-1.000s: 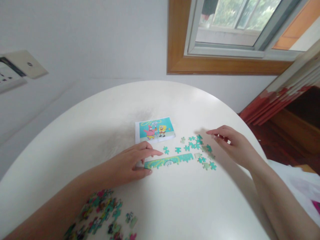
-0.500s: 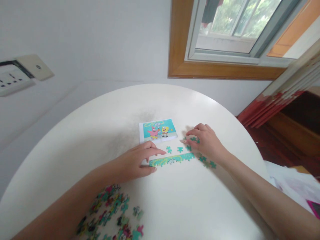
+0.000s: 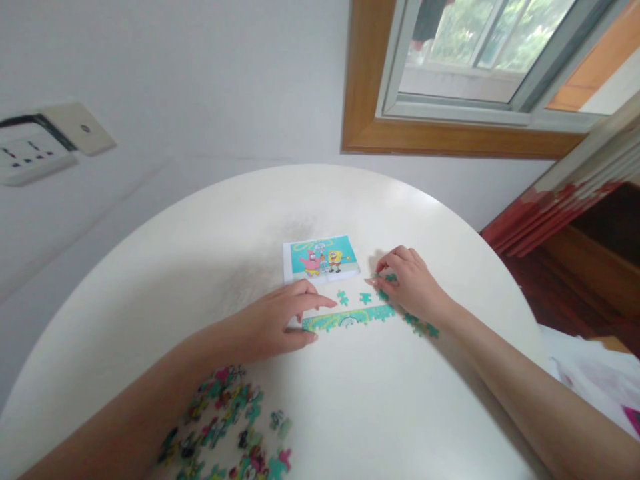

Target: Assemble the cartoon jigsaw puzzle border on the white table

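Observation:
My left hand [image 3: 285,313] rests at the left end of a joined strip of teal jigsaw pieces [image 3: 367,315], index finger stretched out and thumb apart. The strip has yellow outlines and a straight upper edge. My right hand [image 3: 413,283] is over a small group of loose teal pieces [image 3: 389,277], partly hiding them. Its thumb and index finger are curved with a gap between them, and no held piece shows. Between the hands lie two single teal pieces, a left one [image 3: 343,297] and a right one [image 3: 365,298]. Behind them is the cartoon reference picture [image 3: 325,259].
A heap of mixed puzzle pieces [image 3: 225,427] lies near my left forearm. More teal pieces [image 3: 420,325] sit under my right wrist. The round white table [image 3: 380,400] meets a wall with a socket [image 3: 35,150] and a window [image 3: 465,87]. Papers [image 3: 595,373] are beyond its right edge.
The view has shifted slightly, moving the scene a little to the right. The right thumb and index finger have come slightly closer together. My left hand keeps its place by the strip.

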Motion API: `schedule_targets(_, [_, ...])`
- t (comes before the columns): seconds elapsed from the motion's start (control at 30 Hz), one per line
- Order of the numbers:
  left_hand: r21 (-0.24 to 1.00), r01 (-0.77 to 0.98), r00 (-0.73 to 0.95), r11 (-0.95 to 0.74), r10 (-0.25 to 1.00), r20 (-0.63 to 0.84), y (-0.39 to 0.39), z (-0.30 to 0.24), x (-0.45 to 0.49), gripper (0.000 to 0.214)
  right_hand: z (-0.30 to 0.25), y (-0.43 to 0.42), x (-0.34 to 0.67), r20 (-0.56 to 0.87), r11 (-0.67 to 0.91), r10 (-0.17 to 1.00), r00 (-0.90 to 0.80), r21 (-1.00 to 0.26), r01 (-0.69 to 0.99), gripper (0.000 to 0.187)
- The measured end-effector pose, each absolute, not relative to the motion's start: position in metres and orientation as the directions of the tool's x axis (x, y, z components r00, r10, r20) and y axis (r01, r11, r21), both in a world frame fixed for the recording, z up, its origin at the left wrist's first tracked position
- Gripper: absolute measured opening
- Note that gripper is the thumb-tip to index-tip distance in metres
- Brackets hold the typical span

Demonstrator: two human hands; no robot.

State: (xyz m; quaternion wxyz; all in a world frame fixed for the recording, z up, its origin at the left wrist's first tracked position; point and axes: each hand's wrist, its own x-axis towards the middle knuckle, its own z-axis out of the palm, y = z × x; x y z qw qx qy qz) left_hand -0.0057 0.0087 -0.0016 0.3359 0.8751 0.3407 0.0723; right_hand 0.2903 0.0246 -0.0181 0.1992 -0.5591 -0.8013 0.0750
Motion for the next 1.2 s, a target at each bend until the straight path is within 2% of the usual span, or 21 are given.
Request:
schedule_targets(0.3, [0.637,0.552,0.754,-0.538,0.648,-0.106,0.008,0.0,-0.005,0.053,-0.004,0.019,0.281,0.182,0.361,0.933,-0.311,-0.452,0.816,0.005])
schedule_targets(0.5, [0.64,0.548,0.754,-0.539,0.649,-0.099,0.008,-0.002,-0.006,0.052,0.004,0.002,0.281,0.168,0.393,0.914,-0.37,-0.597,0.699,0.012])
schedule_targets(0.73, [0.63,0.562,0.75,-0.536,0.651,-0.115,0.008,0.0,-0.005,0.052,0.004,-0.025,0.269,0.165,0.511,0.829,-0.535,-0.611,0.604,0.016])
schedule_targets(1.07, [0.637,0.558,0.755,-0.533,0.644,-0.123,0.008,0.0,-0.005,0.052,0.007,-0.031,0.258,0.081,0.446,0.867,-0.491,-0.566,0.693,0.019])
schedule_targets(1.2, [0.633,0.565,0.753,-0.53,0.645,-0.132,0.008,0.0,-0.006,0.051,0.008,-0.031,0.26,0.09,0.416,0.882,-0.462,-0.607,0.677,0.02])
